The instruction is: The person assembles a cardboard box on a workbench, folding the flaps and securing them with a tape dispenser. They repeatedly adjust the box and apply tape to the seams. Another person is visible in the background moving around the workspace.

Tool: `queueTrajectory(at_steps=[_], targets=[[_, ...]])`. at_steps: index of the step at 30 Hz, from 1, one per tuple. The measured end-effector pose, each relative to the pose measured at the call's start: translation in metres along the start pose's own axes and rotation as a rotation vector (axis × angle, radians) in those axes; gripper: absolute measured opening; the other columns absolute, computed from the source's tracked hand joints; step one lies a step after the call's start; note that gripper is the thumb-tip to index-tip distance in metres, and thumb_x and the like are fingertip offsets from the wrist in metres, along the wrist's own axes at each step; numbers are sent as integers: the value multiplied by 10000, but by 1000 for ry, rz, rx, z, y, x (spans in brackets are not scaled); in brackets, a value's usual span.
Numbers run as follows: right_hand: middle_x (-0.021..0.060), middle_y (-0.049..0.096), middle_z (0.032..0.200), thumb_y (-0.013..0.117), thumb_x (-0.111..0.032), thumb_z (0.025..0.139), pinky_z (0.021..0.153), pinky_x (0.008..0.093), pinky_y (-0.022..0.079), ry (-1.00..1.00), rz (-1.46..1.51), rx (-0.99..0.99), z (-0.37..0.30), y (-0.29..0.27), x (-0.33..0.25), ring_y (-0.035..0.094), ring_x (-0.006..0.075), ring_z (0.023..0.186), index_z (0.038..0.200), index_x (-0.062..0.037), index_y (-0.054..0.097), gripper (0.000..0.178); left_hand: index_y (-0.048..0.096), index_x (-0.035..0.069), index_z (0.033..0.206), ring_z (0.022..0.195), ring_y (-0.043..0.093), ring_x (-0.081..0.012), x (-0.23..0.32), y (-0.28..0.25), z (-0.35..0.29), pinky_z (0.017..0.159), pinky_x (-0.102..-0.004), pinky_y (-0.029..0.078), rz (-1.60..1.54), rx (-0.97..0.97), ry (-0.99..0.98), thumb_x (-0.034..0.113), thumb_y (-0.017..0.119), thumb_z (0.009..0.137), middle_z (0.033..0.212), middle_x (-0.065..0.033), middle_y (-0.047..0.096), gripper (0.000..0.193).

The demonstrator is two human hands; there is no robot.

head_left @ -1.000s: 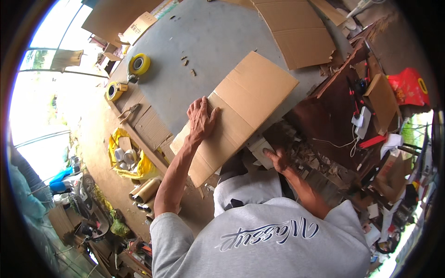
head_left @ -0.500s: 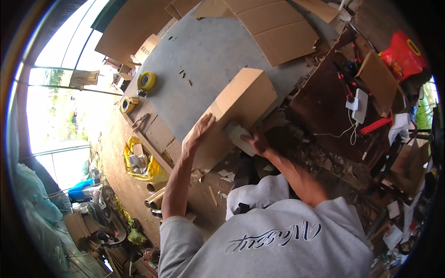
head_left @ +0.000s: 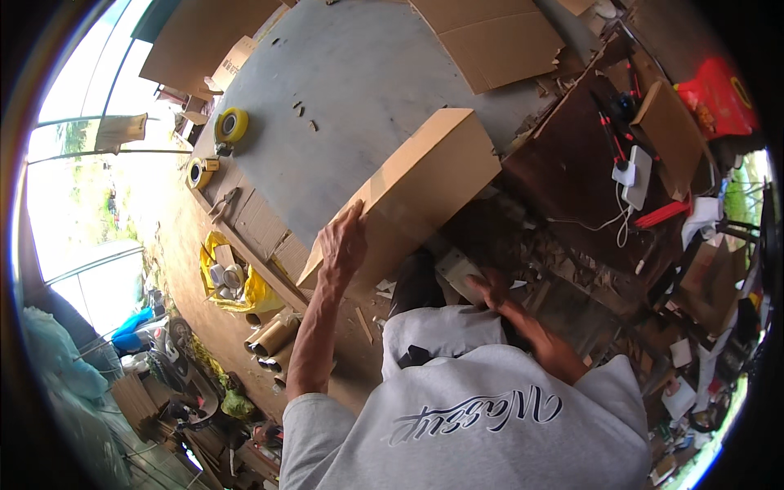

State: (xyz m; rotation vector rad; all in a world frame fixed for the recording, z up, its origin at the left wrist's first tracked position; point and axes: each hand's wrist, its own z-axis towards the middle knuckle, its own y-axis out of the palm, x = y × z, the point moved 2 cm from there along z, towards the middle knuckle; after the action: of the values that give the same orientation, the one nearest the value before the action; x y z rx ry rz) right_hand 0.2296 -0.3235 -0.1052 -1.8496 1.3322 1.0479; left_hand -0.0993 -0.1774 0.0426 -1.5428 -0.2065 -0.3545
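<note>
A long brown cardboard box [head_left: 429, 192] lies tilted across the near edge of the grey tabletop [head_left: 359, 90]. My left hand [head_left: 341, 245] holds the box near its left end, its fingers bent over the upper edge. Close to my body, below the box's near side, my right hand [head_left: 488, 290] is closed round a pale grey, flat block-shaped tool [head_left: 457, 268]. That tool is apart from the box; its exact kind is unclear, and part of it sits in shadow.
Rolls of yellow tape [head_left: 231, 125] and pliers [head_left: 224, 204] lie along the table's left side. Flat cardboard [head_left: 498, 41] covers the far right. A dark board [head_left: 572, 171] bears a white power strip [head_left: 637, 175]. Cardboard tubes [head_left: 273, 333] and scraps litter the floor.
My right hand has drawn the grey tool away from the box, down and right toward my body. My left hand stays on the box, its fingers more bent.
</note>
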Motion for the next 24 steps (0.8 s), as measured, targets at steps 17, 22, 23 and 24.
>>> queueTrajectory(at_steps=[17,22,23,24], targets=[[171,735,951,657,-446,912,799,413,504,-166,-137,86,162,80,-143,657,276,860,1147,39,693,541,677,-85,952,1009,645,-499,-208,0,185,877,-529,482,-190,-321,-365,498,401,1054,1026,-334,664,653],[191,731,901,680,-486,878,774,413,505,-238,-48,114,118,58,-125,673,271,817,1064,46,702,564,687,33,948,787,644,-376,-187,85,131,791,-475,498,-153,-340,-299,413,498,1035,818,-257,647,434],[198,728,882,680,-500,872,767,415,506,-122,-42,64,96,51,-120,677,274,803,1037,47,707,571,700,33,974,832,642,-389,-159,89,110,798,-487,494,-221,-366,-158,403,505,1029,863,-255,657,422],[204,725,862,680,-514,866,760,416,508,-35,-26,8,79,42,-115,680,276,789,1011,47,712,580,713,33,1001,878,641,-401,-133,87,91,804,-498,491,-273,-364,-12,393,512,1022,908,-254,667,413]])
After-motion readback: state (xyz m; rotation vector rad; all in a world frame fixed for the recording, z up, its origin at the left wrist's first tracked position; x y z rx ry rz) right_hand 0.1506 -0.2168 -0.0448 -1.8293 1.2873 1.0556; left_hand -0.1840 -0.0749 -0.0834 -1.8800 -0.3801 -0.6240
